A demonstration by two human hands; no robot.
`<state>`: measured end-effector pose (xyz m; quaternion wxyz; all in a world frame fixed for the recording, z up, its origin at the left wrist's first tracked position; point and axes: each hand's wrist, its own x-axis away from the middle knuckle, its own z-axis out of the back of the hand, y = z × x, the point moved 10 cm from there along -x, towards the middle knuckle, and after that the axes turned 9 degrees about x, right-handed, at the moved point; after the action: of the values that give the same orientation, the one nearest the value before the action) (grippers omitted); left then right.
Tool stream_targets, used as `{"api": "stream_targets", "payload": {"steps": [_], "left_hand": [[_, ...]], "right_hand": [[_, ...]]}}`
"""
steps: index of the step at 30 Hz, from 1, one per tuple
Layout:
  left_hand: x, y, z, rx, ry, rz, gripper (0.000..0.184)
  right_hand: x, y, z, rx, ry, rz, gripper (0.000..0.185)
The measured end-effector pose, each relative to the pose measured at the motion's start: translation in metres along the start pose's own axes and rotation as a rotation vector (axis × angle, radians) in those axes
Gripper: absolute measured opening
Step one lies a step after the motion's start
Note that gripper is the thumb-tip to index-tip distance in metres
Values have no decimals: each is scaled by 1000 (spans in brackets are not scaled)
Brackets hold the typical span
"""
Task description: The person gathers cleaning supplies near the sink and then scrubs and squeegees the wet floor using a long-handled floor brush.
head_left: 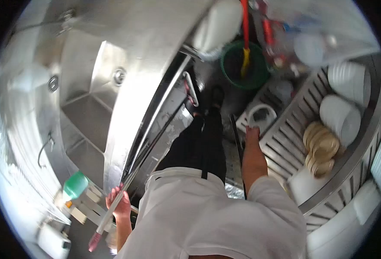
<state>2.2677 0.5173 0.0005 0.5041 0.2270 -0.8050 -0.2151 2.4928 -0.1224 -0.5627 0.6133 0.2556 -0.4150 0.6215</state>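
Observation:
My left hand (120,203) is closed around the pale pole of a long-handled floor squeegee (109,214), near its pink grip end. The pole slants up beside the sink counter to a flat, narrow head (191,89) near my feet. On the other side, my right hand (253,130) is lowered at the near edge of a white round-rimmed container (261,117) beside the slatted rack. Its fingers look bent, but blur and the viewing angle hide whether they grip that rim.
A steel sink counter (130,82) runs along the left, with a green bottle (75,185) beyond it. Ahead stands a green bucket (245,64) with a red-and-yellow handle (245,54) in it. White containers (340,120) and beige bowls (322,144) stand on the slatted rack (285,129).

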Motion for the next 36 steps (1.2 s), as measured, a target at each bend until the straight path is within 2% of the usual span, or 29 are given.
{"api": "stream_targets", "payload": {"steps": [1, 2, 4, 5, 6, 9, 10, 11, 13, 15, 16, 17, 18, 20, 22, 24, 25, 27, 30, 31, 33, 35, 36], "left_hand": [[-1, -4, -4, 34, -3, -9, 39], [0, -5, -10, 49, -30, -53, 39], [5, -5, -5, 110, 17, -193, 38], [7, -5, -1, 140, 44, -260, 37], [10, -4, 13, 149, 194, -315, 36], [11, -13, 16, 70, 53, -485, 29], [16, -16, 3, 46, 42, -533, 25], [20, -18, -4, -90, 138, -589, 21], [19, -15, -6, -355, 192, -677, 21], [17, -9, -10, -546, 286, -593, 30], [12, -7, -3, -347, 268, -680, 40], [11, -1, 5, -250, 287, -653, 41], [13, 5, 18, -110, 323, -698, 38], [26, 20, 51, 22, 404, -860, 34], [55, 35, 87, 283, 517, -907, 33], [98, 54, 130, 276, 652, -1003, 33], [118, 56, 144, 425, 665, -1049, 35], [148, 57, 185, 499, 783, -1085, 37], [192, 47, 233, 590, 1019, -1089, 37], [199, 43, 249, 681, 1034, -1102, 36], [221, 22, 272, 657, 1110, -1135, 33], [238, 12, 286, 592, 1288, -1069, 30], [243, 8, 289, 618, 1329, -1105, 30]], "right_hand": [[-11, 5, -18, -669, -80, -147, 44], [12, -28, -28, -592, -195, -99, 41], [81, -103, -45, -90, -371, 201, 36], [111, -130, -58, 62, -445, 296, 34], [138, -149, -68, 193, -517, 370, 32], [208, -191, -100, 533, -709, 501, 31], [220, -206, -108, 600, -697, 544, 30], [227, -218, -115, 666, -682, 585, 29], [258, -244, -126, 746, -653, 671, 29], [306, -259, -126, 787, -635, 751, 29], [322, -262, -129, 790, -650, 795, 28], [337, -266, -133, 802, -666, 840, 28], [346, -269, -135, 821, -685, 881, 28], [333, -272, -156, 910, -874, 949, 30], [413, -261, -148, 1054, -677, 1081, 20], [487, -237, -153, 1216, -794, 1287, 21], [500, -242, -157, 1296, -891, 1712, 23], [434, -261, -186, 1467, -746, 1816, 22], [506, -231, -195, 1555, -868, 2002, 21], [556, -211, -187, 1554, -945, 2037, 20], [635, -187, -172, 1503, -995, 1987, 20], [695, -170, -173, 1435, -915, 1793, 19], [708, -174, -184, 1409, -929, 1792, 18]]}}
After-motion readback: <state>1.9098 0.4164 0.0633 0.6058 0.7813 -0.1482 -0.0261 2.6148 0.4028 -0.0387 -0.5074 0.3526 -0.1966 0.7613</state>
